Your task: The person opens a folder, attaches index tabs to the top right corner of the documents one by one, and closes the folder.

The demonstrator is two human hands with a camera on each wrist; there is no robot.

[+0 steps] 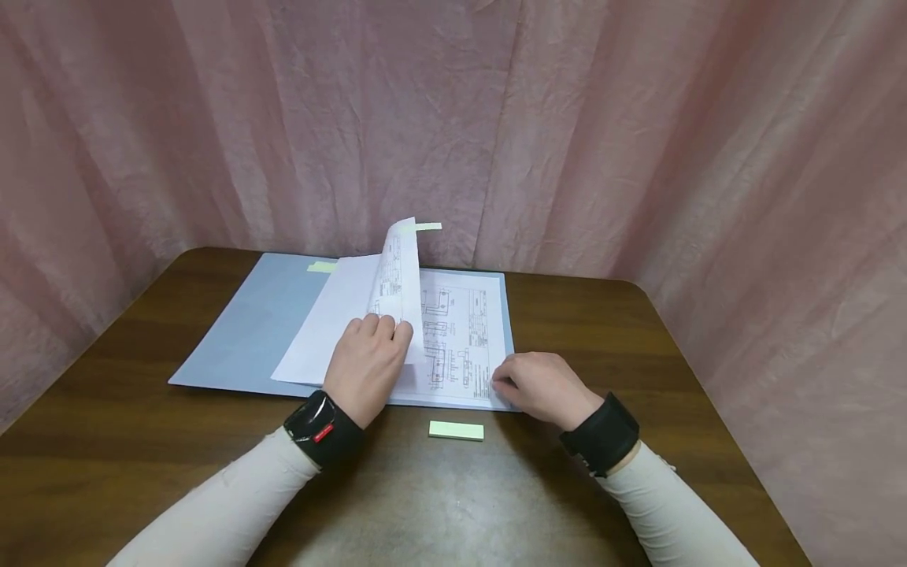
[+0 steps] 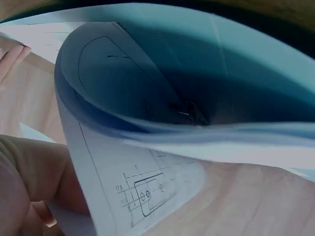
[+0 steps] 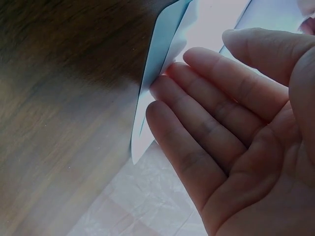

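Lifted sheet: a white page of technical drawings [image 1: 398, 272] stood curled upward from the open folder, its printed side facing right and a pale green sticky tab [image 1: 423, 227] at its top edge.
Left hand: the left hand [image 1: 368, 364] held the lower part of that curled sheet, fingers bent over its edge; the left wrist view showed the page [image 2: 123, 147] arching above the thumb.
Page beneath: another drawing sheet [image 1: 464, 335] lay flat on the right half of the folder.
Right hand: the right hand [image 1: 542, 387] rested at the lower right corner of the flat sheet, fingers only slightly bent and close together, fingertips [image 3: 165, 81] touching the paper's edge without pinching it.
Folder: a light blue folder [image 1: 241, 331] lay open in the middle of the far side of the table, a second green tab [image 1: 321, 267] near its top.
Sticky pad: a small green pad [image 1: 457, 430] lay just in front of the folder, between the two wrists.
Table: dark brown wood [image 1: 142, 441].
Backdrop: pink curtain [image 1: 638, 142].
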